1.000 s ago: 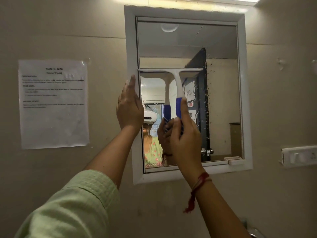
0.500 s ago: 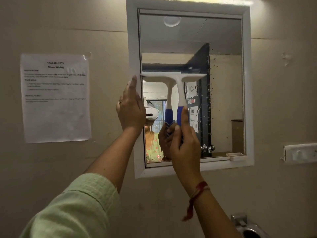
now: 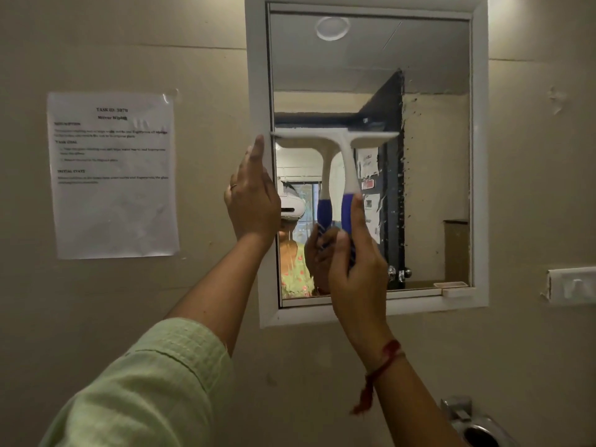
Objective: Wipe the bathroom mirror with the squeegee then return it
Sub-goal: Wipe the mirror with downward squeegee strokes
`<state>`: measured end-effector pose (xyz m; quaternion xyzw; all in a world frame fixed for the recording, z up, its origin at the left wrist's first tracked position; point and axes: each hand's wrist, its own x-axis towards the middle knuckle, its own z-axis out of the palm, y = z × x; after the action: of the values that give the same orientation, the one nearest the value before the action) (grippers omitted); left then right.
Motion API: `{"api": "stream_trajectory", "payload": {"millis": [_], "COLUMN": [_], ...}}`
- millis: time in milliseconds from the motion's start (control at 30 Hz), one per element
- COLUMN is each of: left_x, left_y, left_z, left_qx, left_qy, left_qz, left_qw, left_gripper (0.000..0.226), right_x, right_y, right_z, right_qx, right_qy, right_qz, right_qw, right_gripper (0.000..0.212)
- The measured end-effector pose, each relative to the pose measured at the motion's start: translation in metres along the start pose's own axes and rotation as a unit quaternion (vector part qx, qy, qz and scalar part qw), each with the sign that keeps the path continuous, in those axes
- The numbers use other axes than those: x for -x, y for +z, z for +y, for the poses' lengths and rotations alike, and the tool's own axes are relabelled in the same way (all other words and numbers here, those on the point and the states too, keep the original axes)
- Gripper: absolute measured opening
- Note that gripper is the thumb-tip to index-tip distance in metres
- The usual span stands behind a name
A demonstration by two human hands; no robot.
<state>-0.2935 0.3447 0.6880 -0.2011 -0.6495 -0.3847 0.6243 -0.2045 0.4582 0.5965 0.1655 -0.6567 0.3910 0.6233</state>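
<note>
A white-framed mirror (image 3: 435, 156) hangs on the beige wall. The squeegee (image 3: 346, 150), white with a blue handle, lies against the left half of the glass, its blade level about midway up. My right hand (image 3: 356, 272) grips the blue handle from below, thumb stretched up along it. My left hand (image 3: 253, 196) rests flat, fingers straight, on the mirror's left frame beside the blade's end. Dark specks dot the glass to the right of the blade. The reflection doubles the squeegee and my hand.
A printed paper sheet (image 3: 113, 175) is taped to the wall left of the mirror. A white switch plate (image 3: 572, 285) sits at the right edge. A metal fixture (image 3: 474, 424) shows at the bottom right. A small white tab (image 3: 451, 290) sits on the mirror's lower right frame.
The squeegee has slid down the glass with my right hand. My left hand stays on the frame. The view has tilted down a little.
</note>
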Motion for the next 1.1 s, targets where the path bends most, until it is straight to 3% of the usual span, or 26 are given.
{"api": "stream_trajectory", "payload": {"millis": [133, 400, 633, 867, 1100], "left_x": [-0.001, -0.001, -0.002, -0.002, -0.002], "left_y": [0.002, 0.003, 0.004, 0.004, 0.004], "left_z": [0.001, -0.003, -0.005, -0.005, -0.007], "left_qx": [-0.005, -0.012, -0.007, -0.004, -0.003], "left_qy": [0.001, -0.001, 0.007, 0.009, 0.017], "left_qz": [0.009, 0.006, 0.007, 0.009, 0.015], "left_qw": [1.000, 1.000, 1.000, 1.000, 1.000], "left_gripper": [0.046, 0.048, 0.046, 0.045, 0.044], "right_x": [-0.013, 0.060, 0.016, 0.079, 0.031], "right_y": [0.001, -0.008, -0.005, -0.004, -0.007], "right_z": [-0.001, 0.018, 0.014, 0.023, 0.019], "right_qx": [0.003, 0.023, 0.032, -0.026, -0.020], "right_qy": [-0.007, -0.002, -0.013, 0.022, 0.007], "right_qz": [-0.001, -0.028, -0.002, -0.032, -0.026], "right_qw": [1.000, 0.999, 0.999, 0.999, 0.999], "right_gripper": [0.052, 0.052, 0.051, 0.051, 0.050]}}
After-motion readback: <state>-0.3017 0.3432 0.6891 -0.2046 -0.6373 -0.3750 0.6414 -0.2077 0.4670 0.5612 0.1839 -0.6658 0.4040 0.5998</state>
